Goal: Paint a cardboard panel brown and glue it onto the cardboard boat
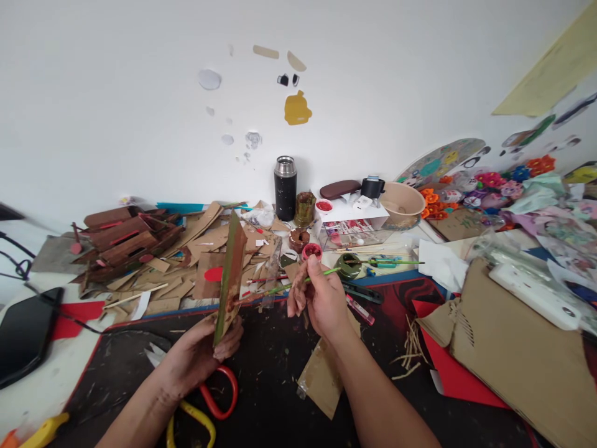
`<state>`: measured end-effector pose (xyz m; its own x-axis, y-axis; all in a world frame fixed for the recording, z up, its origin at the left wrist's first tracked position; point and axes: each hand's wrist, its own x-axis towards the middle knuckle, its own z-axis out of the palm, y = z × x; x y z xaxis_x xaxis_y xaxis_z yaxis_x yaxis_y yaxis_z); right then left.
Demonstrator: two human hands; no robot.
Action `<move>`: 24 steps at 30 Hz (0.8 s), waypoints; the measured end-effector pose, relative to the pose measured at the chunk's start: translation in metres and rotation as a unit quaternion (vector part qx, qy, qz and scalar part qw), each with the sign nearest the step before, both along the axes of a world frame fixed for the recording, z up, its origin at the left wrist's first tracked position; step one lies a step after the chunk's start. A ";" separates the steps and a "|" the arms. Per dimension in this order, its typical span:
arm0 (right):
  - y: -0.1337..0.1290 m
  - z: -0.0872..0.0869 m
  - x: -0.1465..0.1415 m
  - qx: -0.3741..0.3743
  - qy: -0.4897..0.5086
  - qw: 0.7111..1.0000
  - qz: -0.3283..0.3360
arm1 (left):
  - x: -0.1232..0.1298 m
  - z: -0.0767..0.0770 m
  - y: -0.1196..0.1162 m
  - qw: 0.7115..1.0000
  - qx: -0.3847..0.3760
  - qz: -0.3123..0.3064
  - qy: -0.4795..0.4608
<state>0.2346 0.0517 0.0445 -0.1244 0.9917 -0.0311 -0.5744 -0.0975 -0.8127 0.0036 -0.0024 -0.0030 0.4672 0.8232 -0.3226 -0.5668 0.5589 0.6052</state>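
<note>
Scissors (206, 396) w/ red & yellow handles lie on dark desk mat (270, 373), partly hidden by L hand (200, 351), which grips painted cardboard pc (237, 264), green edge & brown face, tilted up above mat, approx. centre-left. R hand (321, 302) pinches thin green paintbrush (278, 289), L end pointing at pc; can't tell if touching. Just beyond R hand: red paint pot (311, 250) & green paint pot (348, 267). Far L: brown model boat (133, 242) beside cardboard scraps (163, 289).
</note>
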 end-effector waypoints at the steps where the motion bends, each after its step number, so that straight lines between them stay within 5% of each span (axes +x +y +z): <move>1: 0.000 0.000 0.000 -0.001 0.000 1.000 0.003 | 0.000 0.000 0.000 1.000 0.000 0.000 0.000; 24: 0.002 -0.002 -0.002 -0.015 0.011 1.000 -0.021 | 0.001 0.002 -0.001 1.000 -0.014 0.018 -0.014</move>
